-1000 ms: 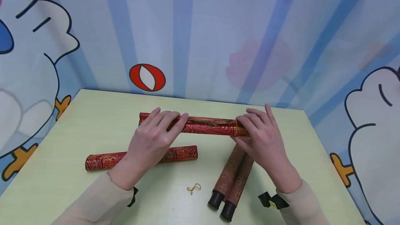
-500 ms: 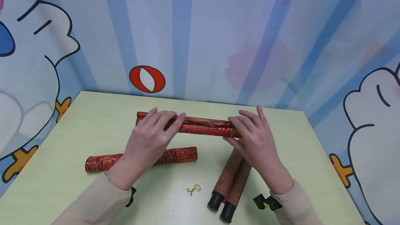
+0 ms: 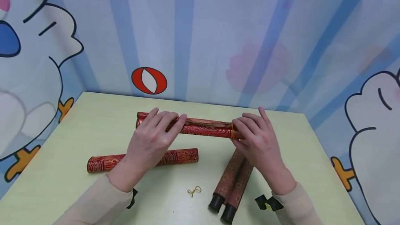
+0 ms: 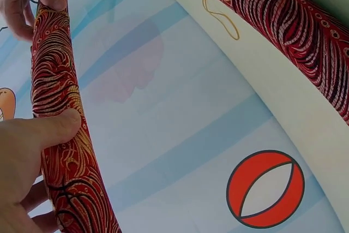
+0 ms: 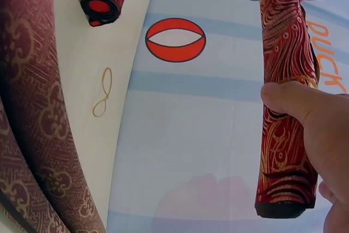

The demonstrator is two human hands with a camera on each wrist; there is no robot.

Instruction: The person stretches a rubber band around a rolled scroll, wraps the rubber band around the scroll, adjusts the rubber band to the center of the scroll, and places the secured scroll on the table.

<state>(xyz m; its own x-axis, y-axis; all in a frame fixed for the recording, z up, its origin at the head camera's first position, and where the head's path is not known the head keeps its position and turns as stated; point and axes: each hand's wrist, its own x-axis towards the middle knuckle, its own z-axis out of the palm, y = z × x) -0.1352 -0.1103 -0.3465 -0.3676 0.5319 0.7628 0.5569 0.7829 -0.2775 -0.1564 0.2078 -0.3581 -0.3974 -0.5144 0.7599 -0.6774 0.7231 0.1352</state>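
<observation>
A red roll with gold and black swirls is held level above the table, a brown edge running along its top. My left hand grips its left part, the thumb lying across the surface. Towards the other end my right hand pinches it, thumb flat against the roll. Close by that thumb a thin yellow rubber band goes round the roll. The roll's dark-rimmed end sticks out past the right hand in the right wrist view.
A second red roll lies on the table, partly behind my left forearm. Two brown patterned rolls with black end caps lie side by side beneath my right hand. A loose yellow rubber band lies between them. A printed cloth wall rises behind.
The right hand has moved a little left, covering the band on the roll, then slightly back right, so the band shows again. The left hand keeps its grip.
</observation>
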